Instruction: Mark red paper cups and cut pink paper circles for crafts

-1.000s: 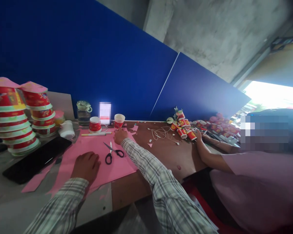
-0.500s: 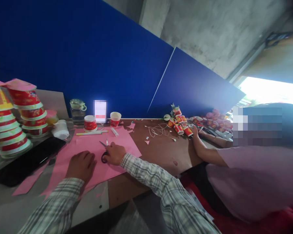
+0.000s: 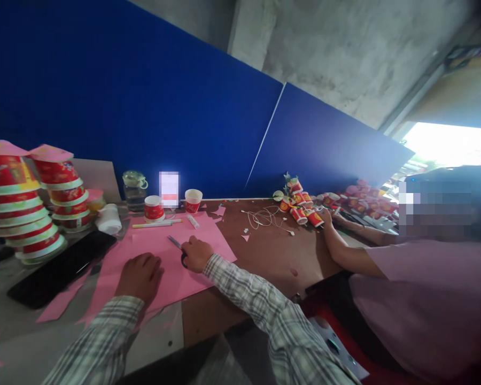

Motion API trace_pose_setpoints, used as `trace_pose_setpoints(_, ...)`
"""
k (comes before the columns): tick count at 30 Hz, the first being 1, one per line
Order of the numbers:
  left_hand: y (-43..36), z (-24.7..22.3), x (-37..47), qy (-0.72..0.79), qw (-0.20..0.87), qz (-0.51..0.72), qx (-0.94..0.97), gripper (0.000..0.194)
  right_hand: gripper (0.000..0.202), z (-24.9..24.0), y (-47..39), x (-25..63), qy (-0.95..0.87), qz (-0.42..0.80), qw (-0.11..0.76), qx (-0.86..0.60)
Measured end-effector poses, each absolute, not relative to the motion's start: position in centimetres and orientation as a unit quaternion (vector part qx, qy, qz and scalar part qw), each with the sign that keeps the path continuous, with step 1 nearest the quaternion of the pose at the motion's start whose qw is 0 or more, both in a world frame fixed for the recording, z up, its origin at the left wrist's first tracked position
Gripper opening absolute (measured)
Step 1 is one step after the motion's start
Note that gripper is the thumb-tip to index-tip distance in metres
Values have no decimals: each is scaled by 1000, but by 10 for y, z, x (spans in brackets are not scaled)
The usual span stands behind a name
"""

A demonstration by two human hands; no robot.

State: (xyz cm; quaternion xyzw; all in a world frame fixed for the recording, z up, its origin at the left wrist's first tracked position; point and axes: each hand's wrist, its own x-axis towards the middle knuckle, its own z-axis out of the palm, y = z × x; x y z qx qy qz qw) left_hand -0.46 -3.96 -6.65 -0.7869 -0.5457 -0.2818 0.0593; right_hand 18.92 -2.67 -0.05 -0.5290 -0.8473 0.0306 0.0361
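Pink paper [image 3: 172,289] is spread on the table in front of me. On its left part lies my left hand [image 3: 139,275], palm down, fingers slightly bent and holding nothing visible. My right hand [image 3: 198,253] is closed round the dark handles of a pair of scissors [image 3: 175,242], whose blades point away to the upper left, low over the paper. Behind the hands a yellow and white marker [image 3: 152,225] and a small white tube [image 3: 193,221] rest on the paper. Two red and white paper cups [image 3: 154,209] [image 3: 193,201] stand near its far edge.
Stacks of red bowls [image 3: 24,206] and a black phone-like slab [image 3: 64,270] are at the left. A glass jug [image 3: 134,192] stands by the blue partition. White cable [image 3: 260,216] lies right of the paper. A person [image 3: 417,289] at the right handles red cups [image 3: 299,214].
The scissors have turned slightly, with both blades now looking closed together. The whole view has shifted a little, so the table items appear lower and further right.
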Motion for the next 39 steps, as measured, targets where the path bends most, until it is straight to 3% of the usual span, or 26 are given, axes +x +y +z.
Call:
trace_pose_setpoints(11,-32,-55,-8,-539,104,-316,-774,34,27,-18,-34,191,-843,5,104,-528)
trace_pose_setpoints(15,0,-30,4,-532,86,-214,-814,36,27,-16,-34,195,-842,6,117,-527)
trace_pose_setpoints(26,77,-2,39,-574,150,-130,-794,28,26,-2,-29,211,-819,34,112,-562)
trace_pose_setpoints(30,95,27,19,-627,201,-178,-732,58,27,4,-30,212,-821,47,106,-559)
trace_pose_setpoints(32,111,37,10,-667,157,-192,-703,82,28,6,-31,213,-821,51,103,-559)
trace_pose_setpoints(34,126,39,4,-701,104,-175,-684,92,28,8,-32,213,-820,52,101,-560)
trace_pose_setpoints(36,136,38,-2,-717,90,-143,-676,85,27,10,-32,213,-820,54,99,-561)
trace_pose_setpoints(39,142,38,-13,-719,94,-123,-678,60,27,11,-32,213,-820,59,94,-562)
